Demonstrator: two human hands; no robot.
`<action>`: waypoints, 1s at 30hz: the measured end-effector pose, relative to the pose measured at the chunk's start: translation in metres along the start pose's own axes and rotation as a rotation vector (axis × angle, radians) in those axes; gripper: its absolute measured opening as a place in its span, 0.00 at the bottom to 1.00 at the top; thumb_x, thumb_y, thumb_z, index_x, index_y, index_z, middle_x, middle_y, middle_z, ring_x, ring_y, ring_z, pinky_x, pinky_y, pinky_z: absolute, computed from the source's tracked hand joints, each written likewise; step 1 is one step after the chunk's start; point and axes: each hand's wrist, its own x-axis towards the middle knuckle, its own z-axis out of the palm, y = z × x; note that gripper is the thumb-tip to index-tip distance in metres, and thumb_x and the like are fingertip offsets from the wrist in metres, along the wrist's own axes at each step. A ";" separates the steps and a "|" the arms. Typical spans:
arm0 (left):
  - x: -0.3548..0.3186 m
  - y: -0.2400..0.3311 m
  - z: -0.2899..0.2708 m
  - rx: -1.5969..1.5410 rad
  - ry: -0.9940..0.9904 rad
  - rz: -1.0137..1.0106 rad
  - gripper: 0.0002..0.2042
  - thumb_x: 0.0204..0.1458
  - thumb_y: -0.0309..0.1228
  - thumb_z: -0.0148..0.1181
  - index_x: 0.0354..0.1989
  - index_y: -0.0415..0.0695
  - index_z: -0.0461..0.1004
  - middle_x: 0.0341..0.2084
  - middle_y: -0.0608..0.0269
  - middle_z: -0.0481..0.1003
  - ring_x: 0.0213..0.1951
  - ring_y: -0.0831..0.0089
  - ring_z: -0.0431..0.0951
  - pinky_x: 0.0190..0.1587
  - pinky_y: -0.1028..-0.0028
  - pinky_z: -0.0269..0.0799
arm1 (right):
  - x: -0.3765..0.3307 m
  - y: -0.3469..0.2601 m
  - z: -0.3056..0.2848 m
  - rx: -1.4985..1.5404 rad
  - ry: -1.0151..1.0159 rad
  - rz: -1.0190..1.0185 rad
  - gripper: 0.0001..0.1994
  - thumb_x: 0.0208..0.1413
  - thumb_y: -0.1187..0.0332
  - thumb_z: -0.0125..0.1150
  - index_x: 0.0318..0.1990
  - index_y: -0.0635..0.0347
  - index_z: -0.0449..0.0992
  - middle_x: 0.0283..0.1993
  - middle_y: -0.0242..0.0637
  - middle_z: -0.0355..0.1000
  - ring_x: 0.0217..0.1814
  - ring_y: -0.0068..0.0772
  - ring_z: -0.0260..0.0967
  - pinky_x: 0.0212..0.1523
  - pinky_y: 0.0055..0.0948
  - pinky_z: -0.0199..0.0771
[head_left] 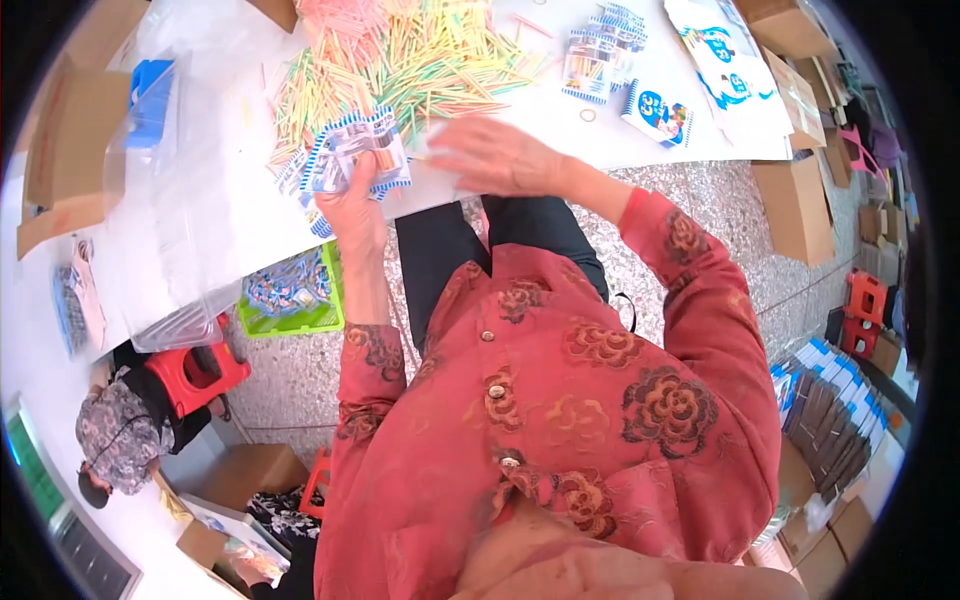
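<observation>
My left hand (354, 210) pinches a small blue-and-white printed plastic packet (335, 165) at the table's near edge, its thumb lying over the front. More packets of the same kind (292, 178) lie beneath and beside it, partly hidden. To the right, my right hand (500, 155) hovers over the edge with fingers stretched out and somewhat blurred; nothing shows in it. Just beyond both hands spreads a big heap of thin pastel sticks (420, 70) in pink, yellow and green.
Stacked packets (600, 60) and a blue-and-white pouch (657, 112) lie right on the white table (225, 190). White printed bags (725, 70) are behind them. Cardboard boxes (795, 205) flank the table. Below its left edge stands a green crate (290, 320) of packets; two other people sit lower left.
</observation>
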 end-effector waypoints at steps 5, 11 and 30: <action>-0.001 -0.010 0.000 0.026 -0.025 -0.015 0.17 0.47 0.15 0.59 0.47 0.38 0.70 0.39 0.63 0.75 0.39 0.75 0.76 0.43 0.75 0.73 | -0.001 0.003 0.004 0.250 -0.107 0.081 0.08 0.48 0.72 0.55 0.38 0.58 0.72 0.44 0.38 0.67 0.47 0.38 0.65 0.48 0.35 0.68; 0.000 0.001 -0.009 0.112 0.003 0.015 0.16 0.49 0.15 0.56 0.47 0.38 0.70 0.41 0.60 0.75 0.40 0.73 0.76 0.43 0.73 0.73 | 0.036 0.029 0.029 -0.096 0.011 0.003 0.05 0.47 0.68 0.55 0.30 0.58 0.68 0.35 0.34 0.64 0.40 0.35 0.64 0.42 0.32 0.66; 0.000 -0.015 -0.021 0.036 -0.044 -0.091 0.17 0.49 0.15 0.56 0.49 0.39 0.70 0.40 0.63 0.75 0.41 0.75 0.75 0.46 0.75 0.70 | -0.189 0.051 -0.137 -0.173 -0.141 0.920 0.38 0.40 0.62 0.68 0.61 0.59 0.58 0.59 0.46 0.61 0.60 0.47 0.58 0.60 0.38 0.58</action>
